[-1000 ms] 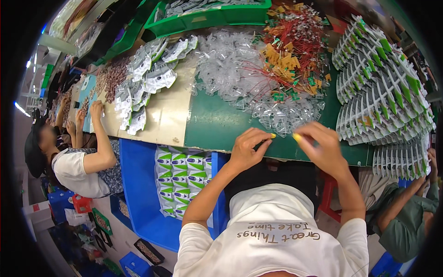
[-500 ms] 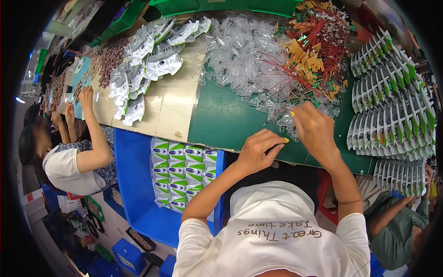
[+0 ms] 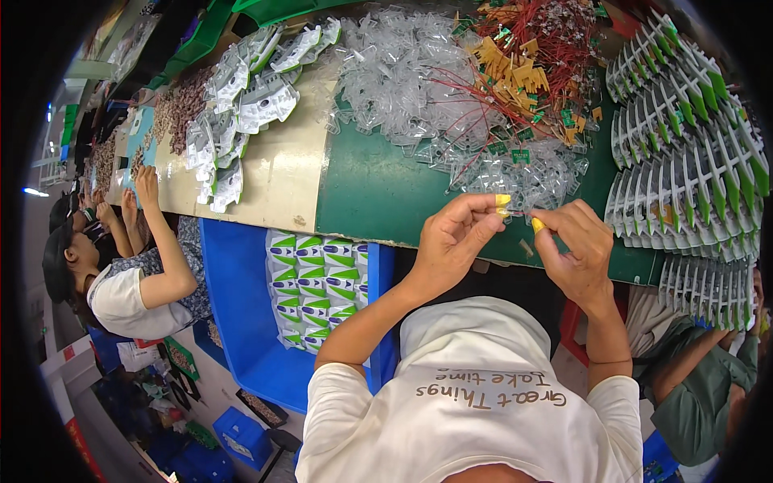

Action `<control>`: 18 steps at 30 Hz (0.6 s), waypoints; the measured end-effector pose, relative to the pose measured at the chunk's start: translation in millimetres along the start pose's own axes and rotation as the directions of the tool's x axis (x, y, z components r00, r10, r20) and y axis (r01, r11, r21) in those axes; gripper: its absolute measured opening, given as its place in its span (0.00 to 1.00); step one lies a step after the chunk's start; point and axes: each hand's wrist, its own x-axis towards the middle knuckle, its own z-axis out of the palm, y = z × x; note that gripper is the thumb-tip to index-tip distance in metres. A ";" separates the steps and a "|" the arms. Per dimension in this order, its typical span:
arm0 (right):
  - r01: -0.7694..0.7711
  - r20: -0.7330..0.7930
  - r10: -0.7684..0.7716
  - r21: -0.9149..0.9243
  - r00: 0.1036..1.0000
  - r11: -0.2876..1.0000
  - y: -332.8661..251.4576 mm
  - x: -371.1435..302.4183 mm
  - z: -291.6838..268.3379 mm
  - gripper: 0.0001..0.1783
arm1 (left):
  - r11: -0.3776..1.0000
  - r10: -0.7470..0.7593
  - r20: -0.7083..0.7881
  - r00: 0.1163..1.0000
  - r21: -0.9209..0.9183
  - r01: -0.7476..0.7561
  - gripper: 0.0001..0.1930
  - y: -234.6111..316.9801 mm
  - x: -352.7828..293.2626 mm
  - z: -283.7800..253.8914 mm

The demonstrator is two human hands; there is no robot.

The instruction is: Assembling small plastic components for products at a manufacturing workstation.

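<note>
Over the table's near edge, my left hand (image 3: 452,245) pinches a small clear plastic part (image 3: 510,212) between thumb and forefinger. Yellow tape wraps fingertips on both hands. Close on its right, my right hand (image 3: 576,253) is closed in a pinch at a thin red wire (image 3: 523,214) by that part; the fingers hide most of it. Just beyond my hands spreads a heap of clear plastic parts (image 3: 419,76). Red wires (image 3: 555,36), orange-yellow comb-like pieces (image 3: 515,72) and a small green circuit board (image 3: 521,155) lie at its right side.
Stacked white-and-green shells (image 3: 684,177) stand at the right; more white shells (image 3: 270,101) lie at the left. A blue bin (image 3: 241,322) holds bagged white-and-green items (image 3: 314,282). One co-worker (image 3: 133,290) sits at the left, another person in a green sleeve (image 3: 696,402) at the right.
My right hand has drawn back from the edge of the clear heap toward me. My left hand has risen slightly, and the fingertips of both now meet near the small clear part.
</note>
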 end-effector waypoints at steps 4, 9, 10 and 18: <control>0.001 0.007 -0.001 0.055 1.000 0.998 2.5 -9.7 -1.9 0.14 | 0.994 0.090 -0.031 0.996 0.072 -0.087 0.09 -0.4 0.6 5.5; -0.184 0.050 0.177 0.294 0.983 0.938 -9.4 -14.9 6.7 0.14 | 0.985 0.082 -0.019 0.996 0.157 -0.078 0.08 2.1 -1.6 11.4; -0.184 0.045 0.179 0.292 0.983 0.939 -6.2 -16.2 8.7 0.14 | 0.981 0.072 -0.007 0.997 0.183 -0.069 0.09 3.6 -1.1 12.8; -0.177 0.070 0.167 0.192 0.984 0.965 -9.3 -14.9 27.6 0.09 | 0.970 0.111 -0.157 0.981 0.234 -0.072 0.11 -10.6 -4.6 5.4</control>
